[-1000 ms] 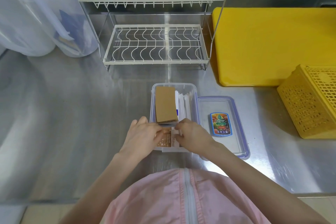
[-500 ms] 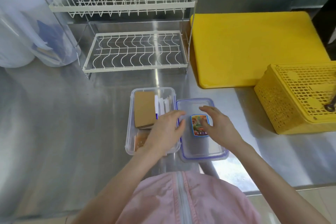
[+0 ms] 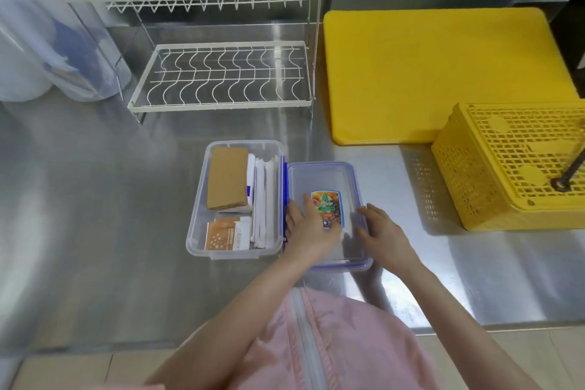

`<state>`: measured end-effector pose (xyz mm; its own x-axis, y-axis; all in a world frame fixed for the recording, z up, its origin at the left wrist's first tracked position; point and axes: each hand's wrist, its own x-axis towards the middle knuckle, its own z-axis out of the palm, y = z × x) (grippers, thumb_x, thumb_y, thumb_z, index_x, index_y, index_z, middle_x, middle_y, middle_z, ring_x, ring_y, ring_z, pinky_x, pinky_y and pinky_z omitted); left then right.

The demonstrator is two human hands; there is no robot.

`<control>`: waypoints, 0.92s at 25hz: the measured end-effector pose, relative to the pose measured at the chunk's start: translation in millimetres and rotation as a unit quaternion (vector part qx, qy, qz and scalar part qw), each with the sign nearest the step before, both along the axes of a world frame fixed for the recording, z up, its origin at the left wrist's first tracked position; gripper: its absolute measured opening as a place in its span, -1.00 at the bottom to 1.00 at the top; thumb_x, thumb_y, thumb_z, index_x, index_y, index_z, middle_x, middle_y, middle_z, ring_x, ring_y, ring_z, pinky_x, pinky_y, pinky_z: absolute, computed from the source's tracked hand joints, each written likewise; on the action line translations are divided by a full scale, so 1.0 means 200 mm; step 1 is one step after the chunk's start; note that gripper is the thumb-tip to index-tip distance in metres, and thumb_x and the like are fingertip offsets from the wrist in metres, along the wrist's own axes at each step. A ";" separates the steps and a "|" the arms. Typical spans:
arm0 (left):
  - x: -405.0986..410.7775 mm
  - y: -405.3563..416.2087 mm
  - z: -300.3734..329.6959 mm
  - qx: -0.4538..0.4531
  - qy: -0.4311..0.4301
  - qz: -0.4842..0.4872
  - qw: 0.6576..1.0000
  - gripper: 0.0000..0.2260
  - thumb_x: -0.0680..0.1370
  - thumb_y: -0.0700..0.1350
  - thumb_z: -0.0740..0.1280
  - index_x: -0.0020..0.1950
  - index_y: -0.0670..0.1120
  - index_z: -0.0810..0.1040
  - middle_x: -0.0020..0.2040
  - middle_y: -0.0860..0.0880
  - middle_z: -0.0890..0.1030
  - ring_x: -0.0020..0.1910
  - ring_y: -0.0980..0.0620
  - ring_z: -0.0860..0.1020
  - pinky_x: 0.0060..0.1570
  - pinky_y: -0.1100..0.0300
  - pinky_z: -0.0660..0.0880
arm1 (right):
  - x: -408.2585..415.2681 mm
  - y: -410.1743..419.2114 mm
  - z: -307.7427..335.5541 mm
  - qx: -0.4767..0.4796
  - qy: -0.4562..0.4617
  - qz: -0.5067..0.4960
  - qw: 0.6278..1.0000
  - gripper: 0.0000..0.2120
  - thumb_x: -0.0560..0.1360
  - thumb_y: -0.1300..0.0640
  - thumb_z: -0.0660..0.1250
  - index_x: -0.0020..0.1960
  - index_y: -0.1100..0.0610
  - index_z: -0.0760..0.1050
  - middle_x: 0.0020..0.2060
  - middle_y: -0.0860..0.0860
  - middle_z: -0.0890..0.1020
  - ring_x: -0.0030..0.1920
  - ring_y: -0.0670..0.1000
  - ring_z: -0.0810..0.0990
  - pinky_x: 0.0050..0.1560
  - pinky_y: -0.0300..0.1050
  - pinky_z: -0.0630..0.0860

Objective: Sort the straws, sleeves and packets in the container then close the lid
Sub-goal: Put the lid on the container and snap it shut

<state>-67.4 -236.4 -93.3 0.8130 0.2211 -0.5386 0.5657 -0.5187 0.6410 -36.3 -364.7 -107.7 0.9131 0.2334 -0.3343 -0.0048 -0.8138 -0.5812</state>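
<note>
Clear plastic container (image 3: 235,244) sits near our steel surface's (image 3: 95,199) front edge, holding brown sleeves (image 3: 227,182), white straws (image 3: 264,203) and orange packets (image 3: 221,236). Our left hand (image 3: 311,226) and right hand (image 3: 384,234) rest flat, released, on the blue-rimmed lid (image 3: 319,174) beside it.

You cannot read any words here: the lid (image 3: 319,177) carries a colourful fruit-picture sticker (image 3: 327,207) with print too small to make out, and the orange packets (image 3: 221,235) show blurred lettering.
</note>
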 end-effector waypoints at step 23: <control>-0.06 -0.10 -0.10 -0.001 -0.039 -0.056 0.998 -0.31 0.55 -0.08 0.18 0.51 -0.16 -0.22 0.55 -0.10 -0.22 0.53 -0.07 -0.21 0.49 0.07 -0.11 | -0.03 -0.13 -0.04 0.063 -0.057 -0.121 0.989 -0.61 0.48 0.40 0.14 0.28 0.23 0.42 0.24 0.19 0.52 0.22 0.20 0.47 0.09 -0.18 0.31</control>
<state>-78.9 -255.5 -113.6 0.8725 0.1250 -0.4724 0.4517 -0.5754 0.6819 -41.9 -390.6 -115.8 0.9773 0.0360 -0.2087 -0.1202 -0.7170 -0.6866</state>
